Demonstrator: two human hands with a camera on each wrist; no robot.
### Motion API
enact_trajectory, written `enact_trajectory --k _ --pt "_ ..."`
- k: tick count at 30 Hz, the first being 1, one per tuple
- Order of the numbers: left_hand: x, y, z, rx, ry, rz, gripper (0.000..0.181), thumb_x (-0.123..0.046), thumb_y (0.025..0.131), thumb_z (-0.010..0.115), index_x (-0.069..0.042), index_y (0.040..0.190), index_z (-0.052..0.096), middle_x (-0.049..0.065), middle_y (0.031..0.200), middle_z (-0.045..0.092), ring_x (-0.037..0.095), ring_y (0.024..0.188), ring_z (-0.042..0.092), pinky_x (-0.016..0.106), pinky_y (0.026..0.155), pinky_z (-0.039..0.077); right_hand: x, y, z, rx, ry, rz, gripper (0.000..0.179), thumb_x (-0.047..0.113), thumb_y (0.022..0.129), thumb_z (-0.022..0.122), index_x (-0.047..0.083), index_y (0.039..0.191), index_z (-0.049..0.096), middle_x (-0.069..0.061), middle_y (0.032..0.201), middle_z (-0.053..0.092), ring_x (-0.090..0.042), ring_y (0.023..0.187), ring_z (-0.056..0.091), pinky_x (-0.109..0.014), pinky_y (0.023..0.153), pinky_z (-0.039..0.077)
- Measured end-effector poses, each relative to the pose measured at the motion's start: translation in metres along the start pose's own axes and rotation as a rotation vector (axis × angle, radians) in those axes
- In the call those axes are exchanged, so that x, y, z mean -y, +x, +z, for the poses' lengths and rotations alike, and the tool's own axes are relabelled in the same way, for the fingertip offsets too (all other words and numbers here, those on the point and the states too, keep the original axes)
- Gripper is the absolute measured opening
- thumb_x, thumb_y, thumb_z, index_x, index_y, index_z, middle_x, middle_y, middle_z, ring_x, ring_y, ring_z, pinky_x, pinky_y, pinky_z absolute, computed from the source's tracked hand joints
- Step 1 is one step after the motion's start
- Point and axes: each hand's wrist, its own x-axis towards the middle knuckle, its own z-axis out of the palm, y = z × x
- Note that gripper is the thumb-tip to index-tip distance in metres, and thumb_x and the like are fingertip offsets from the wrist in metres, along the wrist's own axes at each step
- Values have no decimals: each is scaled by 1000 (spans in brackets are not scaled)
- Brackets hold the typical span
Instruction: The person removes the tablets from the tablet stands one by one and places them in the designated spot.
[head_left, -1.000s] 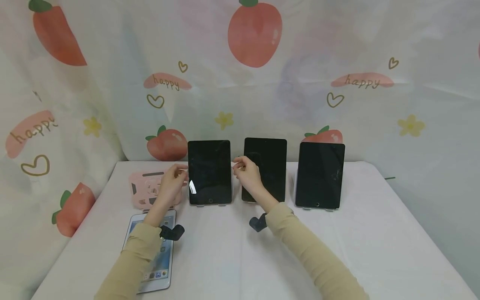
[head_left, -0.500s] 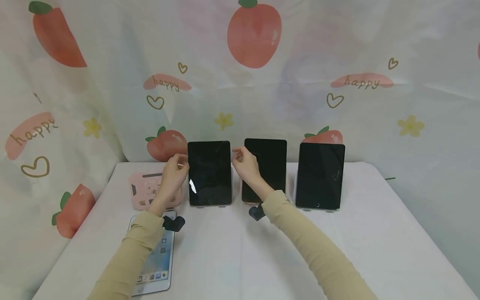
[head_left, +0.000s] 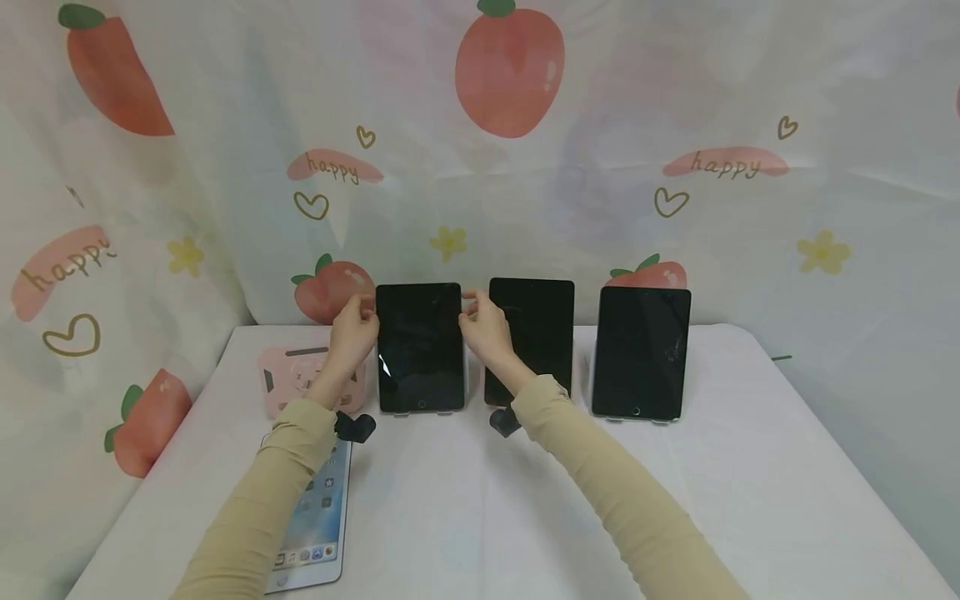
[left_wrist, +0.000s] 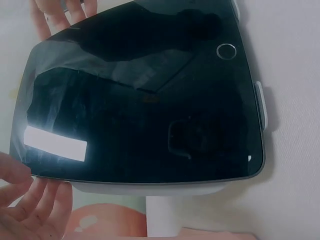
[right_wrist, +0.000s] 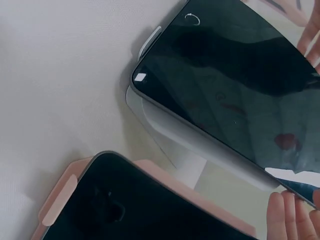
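While my left hand point(head_left: 352, 335) and my right hand point(head_left: 487, 333) pinch the upper side edges of the black tablet point(head_left: 421, 350), it leans on its pale stand point(right_wrist: 200, 142), just left of the centre in the head view. If one side is pulled more strongly, I think it could twist off the stand's lower lips point(left_wrist: 263, 106) or knock the neighbouring tablet point(head_left: 542, 333) on its right in the frame. Compared with one second ago, my hands are placed higher, and the right one, then slightly apart, now touches the edge.
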Motion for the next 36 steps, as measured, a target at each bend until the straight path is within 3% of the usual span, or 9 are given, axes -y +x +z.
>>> enact_trajectory --k 7,15,23,36 --pt "0 3 1 -28 -23 -42 36 -12 98 43 -5 132 51 19 113 62 26 89 59 27 70 44 5 0 2 -8 -33 8 40 13 95 53 15 135 49 -8 109 64 -23 90 65 -30 66 48" --pt "4 2 2 14 -58 -78 35 -15 100 44 -4 133 49 21 116 60 30 96 60 36 81 51 2 0 7 -6 -9 21 39 14 96 53 16 134 49 -8 109 64 -23 89 64 -31 67 48" --pt "5 5 2 11 -86 -58 32 -14 98 48 -1 128 52 22 122 58 34 107 58 44 90 51 3 2 8 -50 52 7 39 11 95 52 17 133 51 -10 108 64 -25 95 65 -38 75 50" --pt "6 6 2 -17 -168 -80 28 -6 95 52 2 122 55 18 109 58 21 88 56 24 73 51 2 2 9 -55 105 14 36 8 96 53 18 130 52 -9 104 60 -25 96 64 -34 73 47"
